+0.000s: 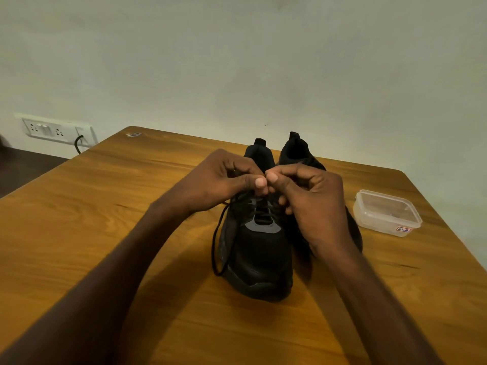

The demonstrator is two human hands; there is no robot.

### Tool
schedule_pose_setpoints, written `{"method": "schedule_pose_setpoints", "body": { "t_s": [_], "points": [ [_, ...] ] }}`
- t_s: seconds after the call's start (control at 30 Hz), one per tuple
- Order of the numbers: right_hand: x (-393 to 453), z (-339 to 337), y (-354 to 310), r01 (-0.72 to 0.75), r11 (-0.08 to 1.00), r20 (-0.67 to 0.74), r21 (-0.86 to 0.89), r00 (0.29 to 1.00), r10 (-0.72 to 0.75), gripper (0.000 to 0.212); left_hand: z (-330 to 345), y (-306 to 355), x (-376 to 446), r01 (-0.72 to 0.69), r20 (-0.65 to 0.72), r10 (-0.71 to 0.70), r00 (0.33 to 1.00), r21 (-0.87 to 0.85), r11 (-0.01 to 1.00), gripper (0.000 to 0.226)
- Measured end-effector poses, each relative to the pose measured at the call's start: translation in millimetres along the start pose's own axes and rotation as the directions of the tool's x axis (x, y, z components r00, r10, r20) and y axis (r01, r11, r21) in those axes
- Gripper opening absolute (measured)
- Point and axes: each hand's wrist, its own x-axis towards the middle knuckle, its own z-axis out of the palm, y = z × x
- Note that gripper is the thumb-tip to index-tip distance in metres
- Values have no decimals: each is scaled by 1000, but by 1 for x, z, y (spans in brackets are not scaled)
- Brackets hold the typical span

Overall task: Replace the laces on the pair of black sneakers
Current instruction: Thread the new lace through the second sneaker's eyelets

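Two black sneakers stand side by side on the wooden table, toes toward me. The left sneaker is in front, with a black lace threaded through its eyelets and hanging in a long loop down its left side. Most of the right sneaker is hidden behind my right hand. My left hand and my right hand meet above the left sneaker's tongue, fingers curled, thumbs nearly touching, pinching the lace between them.
A clear plastic container with a small label sits to the right of the sneakers. A wall socket panel with a plugged cable is on the wall at the left. The table's far edge runs just behind the sneakers.
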Motion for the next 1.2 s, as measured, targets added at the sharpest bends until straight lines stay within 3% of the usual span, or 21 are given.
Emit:
{"method": "schedule_pose_setpoints", "body": {
  "t_s": [0.2,0.27,0.33,0.43,0.53,0.77,0.9,1.07,1.2],
  "points": [
    [2,0,-2,106,987,82,-119,992,-97,30,-1,-1,-1,26,-50,-28,998,-44,999,20],
    [3,-1,1,112,985,49,-133,993,-106,34,-3,-3,-1,41,-29,-42,999,-48,998,14],
    [7,-5,6,156,939,24,-305,987,-156,41,-6,-5,-2,61,-18,-62,998,-24,998,13],
    [10,-6,13,268,755,224,-598,961,-164,57,-6,-5,-3,99,-19,-98,995,17,995,12],
    [10,-2,18,312,679,360,-665,930,-76,64,-2,-4,-2,119,-54,-116,992,70,990,12],
    [11,-6,19,259,744,251,-616,960,-126,49,2,0,-3,84,-15,-83,996,207,975,16],
    [10,-8,21,144,852,76,-503,990,-123,33,3,3,0,67,-60,-52,997,291,954,12],
    [9,-8,29,44,940,-41,-338,997,-61,32,13,11,0,-73,-27,100,995,507,859,14],
    [9,-7,31,27,948,-59,-316,997,-49,32,12,14,2,-57,-2,69,998,540,840,15]
  ]
}}
